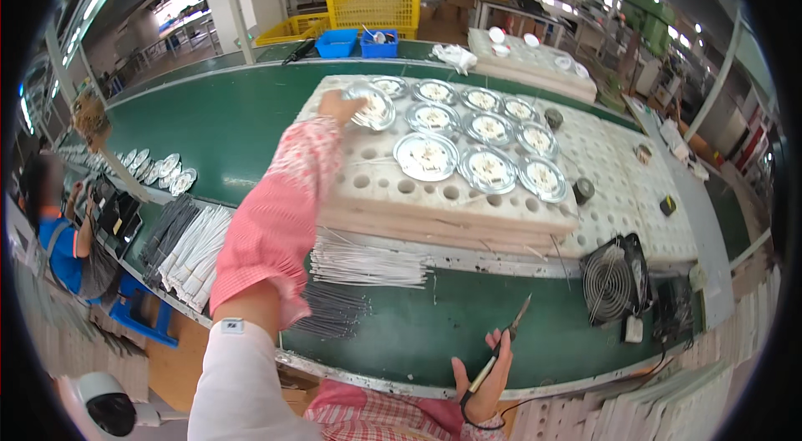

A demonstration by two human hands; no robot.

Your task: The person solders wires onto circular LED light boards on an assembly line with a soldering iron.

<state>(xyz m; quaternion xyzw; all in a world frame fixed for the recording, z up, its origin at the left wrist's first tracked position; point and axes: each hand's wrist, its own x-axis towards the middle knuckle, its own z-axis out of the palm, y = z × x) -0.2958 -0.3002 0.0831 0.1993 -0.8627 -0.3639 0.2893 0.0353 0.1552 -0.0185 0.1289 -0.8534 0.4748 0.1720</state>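
My left hand [337, 107] reaches far out and has its fingers closed on the rim of a round silver lamp disc [372, 109] with a pale centre, at the back left corner of a thick white foam board [380, 205] full of holes. Several similar discs [427, 157] sit in rows on this board, to the right of the hand. Low at the front edge, my right hand [494, 378] grips a soldering iron [517, 321], its metal tip pointing up and away. The iron's cord runs off to the right.
Bundles of white wires [368, 262] and dark wires [334, 311] lie on the green bench [418, 337] before the board. A black fan [614, 281] stands at the right. Blue bins [337, 43] and a yellow crate [373, 3] are behind. Another person [67, 232] sits at the left.
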